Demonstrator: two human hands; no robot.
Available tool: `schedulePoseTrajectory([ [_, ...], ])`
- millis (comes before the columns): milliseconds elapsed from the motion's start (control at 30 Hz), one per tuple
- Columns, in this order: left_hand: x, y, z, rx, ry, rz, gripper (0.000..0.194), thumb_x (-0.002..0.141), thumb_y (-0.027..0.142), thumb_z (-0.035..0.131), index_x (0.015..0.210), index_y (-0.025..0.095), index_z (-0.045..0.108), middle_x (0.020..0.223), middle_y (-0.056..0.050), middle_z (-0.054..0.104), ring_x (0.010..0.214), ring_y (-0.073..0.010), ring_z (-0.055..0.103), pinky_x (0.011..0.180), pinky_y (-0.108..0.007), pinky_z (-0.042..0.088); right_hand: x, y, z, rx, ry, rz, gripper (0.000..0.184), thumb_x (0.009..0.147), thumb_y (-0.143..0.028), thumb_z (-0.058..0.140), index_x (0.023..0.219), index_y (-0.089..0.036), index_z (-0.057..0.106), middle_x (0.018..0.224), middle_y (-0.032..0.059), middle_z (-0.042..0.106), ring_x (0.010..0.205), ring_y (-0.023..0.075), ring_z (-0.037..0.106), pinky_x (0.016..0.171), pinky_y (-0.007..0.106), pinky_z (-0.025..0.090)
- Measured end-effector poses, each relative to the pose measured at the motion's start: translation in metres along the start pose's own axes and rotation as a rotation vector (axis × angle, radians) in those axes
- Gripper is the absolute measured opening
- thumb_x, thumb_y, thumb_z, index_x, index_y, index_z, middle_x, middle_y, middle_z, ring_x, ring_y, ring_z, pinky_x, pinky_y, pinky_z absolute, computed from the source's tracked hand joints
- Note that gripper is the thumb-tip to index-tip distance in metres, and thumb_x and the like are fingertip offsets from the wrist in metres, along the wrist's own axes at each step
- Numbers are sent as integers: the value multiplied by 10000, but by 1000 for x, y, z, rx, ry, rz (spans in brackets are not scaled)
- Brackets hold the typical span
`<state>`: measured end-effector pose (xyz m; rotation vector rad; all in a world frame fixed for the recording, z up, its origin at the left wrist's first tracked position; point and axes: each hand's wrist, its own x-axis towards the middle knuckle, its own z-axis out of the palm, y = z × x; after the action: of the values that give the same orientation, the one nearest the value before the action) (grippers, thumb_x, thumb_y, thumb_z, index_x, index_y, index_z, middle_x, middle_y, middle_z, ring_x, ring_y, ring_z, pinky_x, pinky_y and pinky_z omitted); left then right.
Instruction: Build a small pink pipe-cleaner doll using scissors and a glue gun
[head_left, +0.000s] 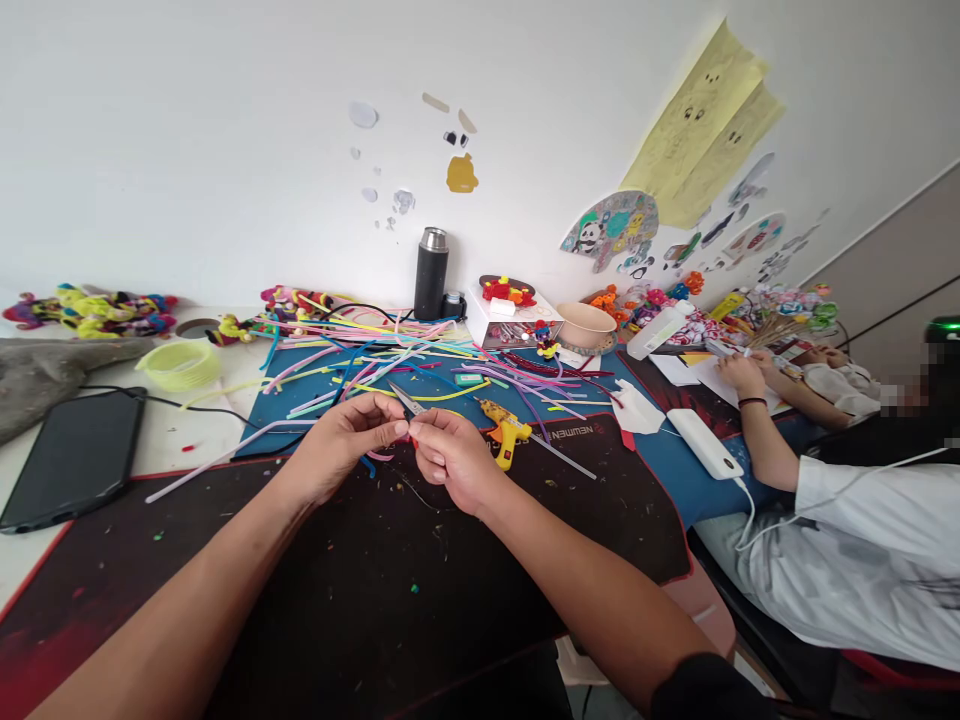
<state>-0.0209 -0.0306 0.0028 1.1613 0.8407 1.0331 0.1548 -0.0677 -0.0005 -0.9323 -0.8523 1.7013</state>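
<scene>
My left hand (358, 437) and my right hand (455, 458) meet at the fingertips above the dark desk mat (352, 590). The fingers of the left are pinched together on something too small or hidden to make out. A pair of scissors (406, 398) shows its pointed metal blades above the right fingers, aimed up and left. The right hand is closed around its hidden lower part. A red bit shows between the hands. Just right of them lies a yellow glue gun (506, 432) with a glue stick in its back. Many coloured pipe cleaners (322, 375) spread out behind my hands.
A black phone (75, 455) and a yellow coil (178, 366) lie left. Behind stand a black thermos (431, 275), a white box (517, 322) and a beige bowl (586, 325). A white power bank (703, 443) lies near a co-worker's hand (742, 375) at right.
</scene>
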Motion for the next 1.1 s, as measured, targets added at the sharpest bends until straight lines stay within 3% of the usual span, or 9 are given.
schedulePoseTrajectory([
  [167,1,-5,-5,22,-6,-11,433,626,490,1030,840,213,775,847,-20,710,748,-180,617,655,-274,500,0,1,1,-18,4,-15,355,763,-427,876,853,-205,613,483,-140,381,390,49,272,441,244,146],
  [300,5,-6,-19,60,-12,-12,415,677,468,1003,916,204,789,875,-39,723,762,-191,629,675,-288,503,-1,-1,4,-39,35,-47,349,759,-429,867,847,-206,613,492,-136,375,396,52,286,440,243,151],
  [433,12,-1,-38,109,253,107,370,725,503,949,862,208,771,775,-5,661,683,-160,530,636,-272,413,0,-3,1,-64,116,-82,338,753,-421,854,836,-212,602,491,-133,365,394,57,307,436,241,145],
  [567,15,2,-43,417,414,159,353,753,556,891,876,240,793,824,-28,713,741,-225,574,695,-321,419,0,0,-7,-88,183,-115,333,754,-422,841,838,-214,595,494,-130,386,386,56,309,422,238,153],
  [667,19,-5,-40,671,357,247,402,729,571,888,977,260,833,918,-77,753,946,-340,643,868,-386,461,0,5,-12,-100,186,-138,337,770,-436,840,846,-213,600,494,-126,406,379,58,315,413,240,170],
  [800,28,-25,-42,896,243,302,530,705,572,897,1129,260,830,1113,-144,789,1200,-455,606,1075,-485,418,2,10,-13,-97,174,-146,334,793,-438,833,872,-211,601,507,-123,431,372,55,316,406,239,178],
  [933,35,-39,-52,945,220,338,465,695,554,913,1056,272,835,1137,-155,802,1202,-451,640,1066,-475,450,4,13,-12,-114,173,-141,314,781,-430,816,853,-213,602,511,-121,449,367,55,329,398,235,195],
  [1100,36,-36,-50,1108,128,307,436,876,590,720,1101,232,820,1172,-160,804,1200,-432,642,1070,-529,467,7,15,-14,-172,192,-139,293,771,-440,790,822,-225,598,500,-121,451,374,72,358,400,238,231],
])
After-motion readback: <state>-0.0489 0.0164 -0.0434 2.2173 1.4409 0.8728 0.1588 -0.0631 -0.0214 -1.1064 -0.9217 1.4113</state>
